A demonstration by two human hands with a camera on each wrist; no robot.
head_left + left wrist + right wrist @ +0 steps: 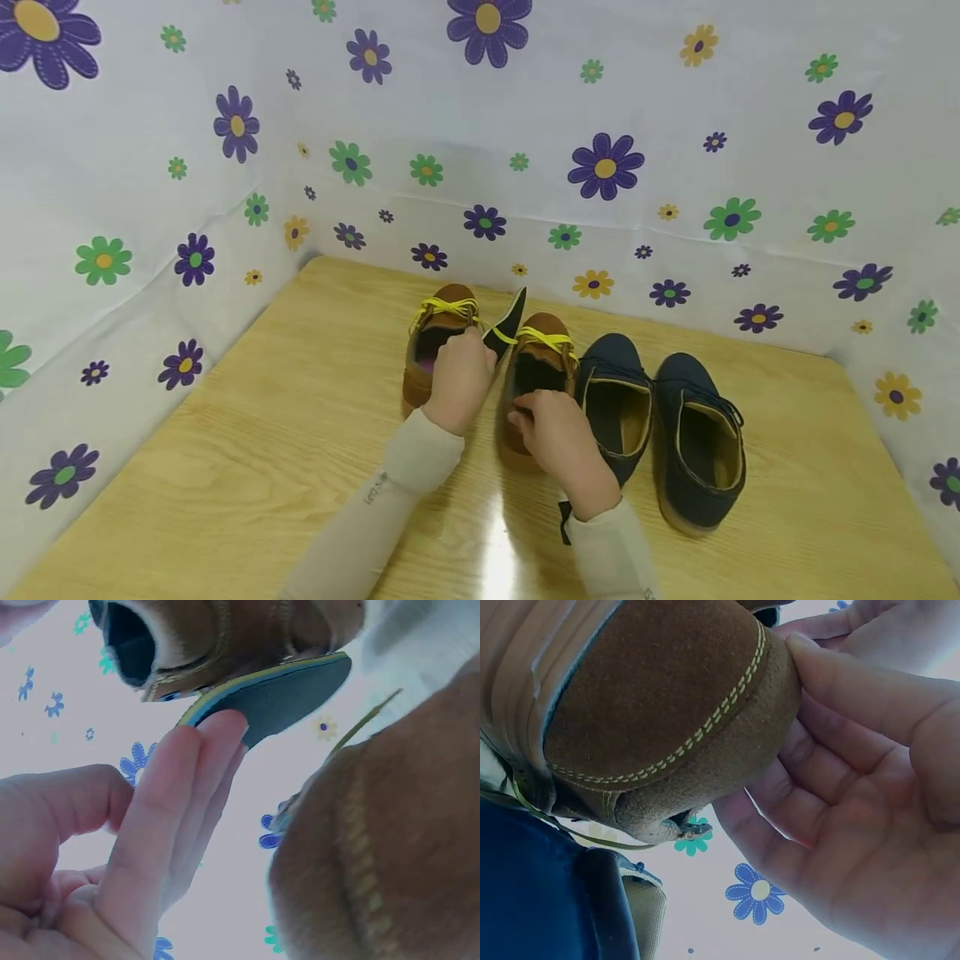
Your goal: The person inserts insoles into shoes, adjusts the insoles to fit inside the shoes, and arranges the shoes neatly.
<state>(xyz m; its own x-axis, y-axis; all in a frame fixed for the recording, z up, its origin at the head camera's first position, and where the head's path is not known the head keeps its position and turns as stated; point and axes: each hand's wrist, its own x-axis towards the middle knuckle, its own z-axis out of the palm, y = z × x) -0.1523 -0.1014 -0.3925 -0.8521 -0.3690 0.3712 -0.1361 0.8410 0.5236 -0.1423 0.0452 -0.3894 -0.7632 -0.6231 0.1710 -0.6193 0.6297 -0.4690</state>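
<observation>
Two brown suede shoes with yellow laces stand side by side, the left brown shoe (417,385) and the right brown shoe (517,454). Between them my left hand (462,375) holds a dark insole (510,318), tilted up with its tip toward the wall. In the left wrist view the insole (289,694) shows a yellow and blue edge at my fingertips. My right hand (562,433) grips the right shoe's heel collar; in the right wrist view the thumb presses the collar's padded rim (769,727), with the fingers on its other side.
Two navy shoes stand to the right, the nearer navy shoe (615,342) close against my right hand and the outer navy shoe (697,492) beyond it. All rest on a wooden table (240,433), with a flower-print cloth (450,100) hanging behind and at both sides.
</observation>
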